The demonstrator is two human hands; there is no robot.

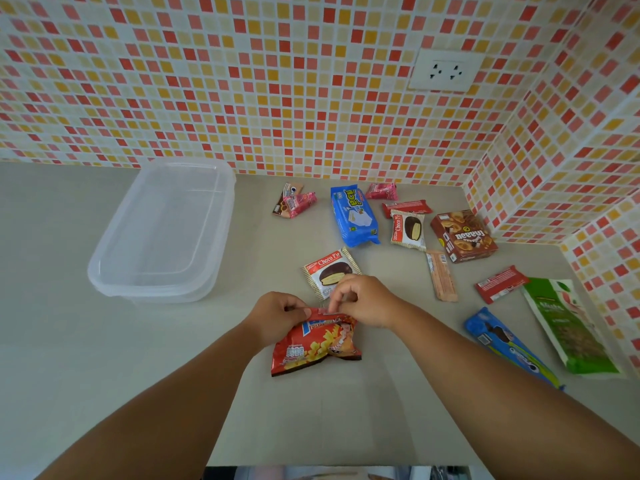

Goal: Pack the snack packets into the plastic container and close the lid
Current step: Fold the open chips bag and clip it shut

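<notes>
Chip packet (pixel 317 341) | both hands' grip pinches top edge | Choco Pie (pixel 329 271) (legible) behind

Legible print: "Choco Pie" in white script on a red band — on the flat white-and-red wrapper (pixel 330 273) nearest the hands, and again, sideways, on the second white-and-red wrapper (pixel 408 229) farther back. Lettering on the other packets cannot be read.

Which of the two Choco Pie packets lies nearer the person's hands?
The Choco Pie packet just beyond the right hand, partly covered by its fingers. The other Choco Pie packet lies farther back, beside the blue wafer pack.
</notes>
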